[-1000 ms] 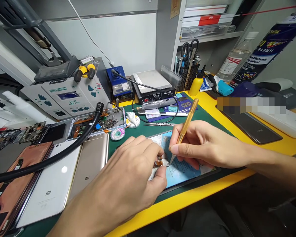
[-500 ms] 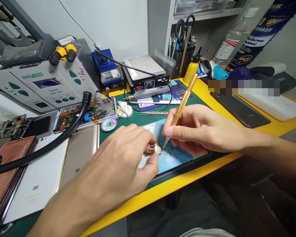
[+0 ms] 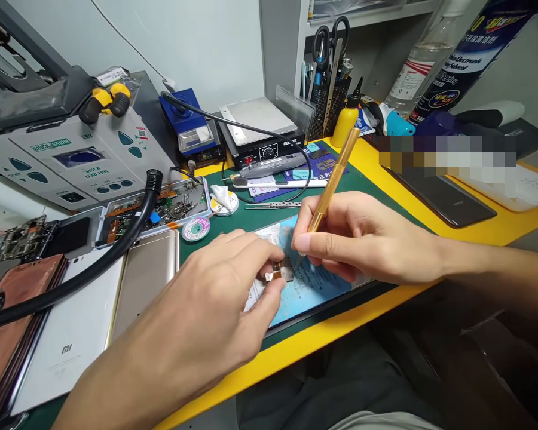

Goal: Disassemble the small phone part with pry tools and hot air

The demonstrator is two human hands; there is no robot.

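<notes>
Between the thumb and forefinger of my left hand sits a small metal part with a copper-coloured flex cable, kept down on a flat sheet with blue and white print. My right hand grips a gold-handled craft knife like a pen. Its thin blade points down at the right edge of the flex part; whether the tip touches it I cannot tell. My fingers partly cover the sheet and the part.
To the left lie a white phone back, a gold phone back and a tray of circuit boards. A black hose arches over them. Behind are a solder spool, tweezers, a hot plate and a yellow bottle.
The view has shifted slightly. My left thumb sits a little lower and further left, so more of the flex part shows. The knife stays at the part's right edge.
</notes>
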